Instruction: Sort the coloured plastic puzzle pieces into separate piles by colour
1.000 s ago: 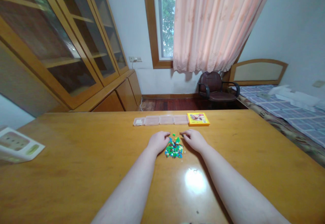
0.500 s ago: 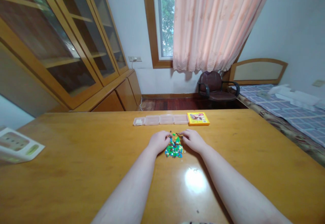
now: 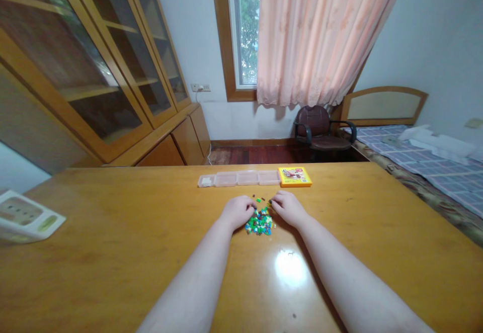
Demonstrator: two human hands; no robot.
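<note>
A small heap of tiny coloured bricks (image 3: 259, 222), mostly green and blue, lies on the wooden table (image 3: 113, 232) between my hands. My left hand (image 3: 237, 211) rests at the heap's left side with fingers curled down onto the pieces. My right hand (image 3: 287, 207) sits at the heap's right side, fingertips pinched near a small dark piece. What either hand holds is too small to make out. Two loose pieces (image 3: 256, 198) lie just beyond the heap.
A clear plastic compartment box (image 3: 238, 178) and a yellow box (image 3: 295, 176) lie at the table's far edge. A white and green packet (image 3: 25, 216) lies at the left. Beyond stand a wooden cabinet, a chair (image 3: 320, 129) and a bed.
Both hands stayed at the heap with small finger movements. The right hand's fingertips shifted slightly among the far pieces, and a small dark piece now lies apart beyond the heap.
</note>
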